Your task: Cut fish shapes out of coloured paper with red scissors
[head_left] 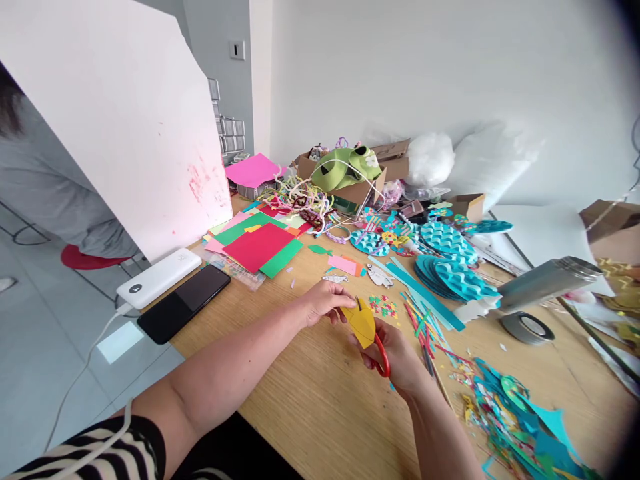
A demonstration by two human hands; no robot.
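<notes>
Over the wooden table, my left hand pinches the edge of a yellow paper piece that has a drawn line on it. My right hand is closed around red-handled scissors. Their blades lie mostly behind the paper, with a tip showing near its upper edge, so I cannot tell how far they are spread. Just beyond my hands are small coloured paper bits, a white fish cutout and a second fish cutout. A green paper leaf lies farther back.
Coloured sheets, a black phone and a white power bank lie left. Teal wavy paper discs, a metal bottle and a tape roll stand right. Paper scraps cover the near right. A person in grey sits behind a white board.
</notes>
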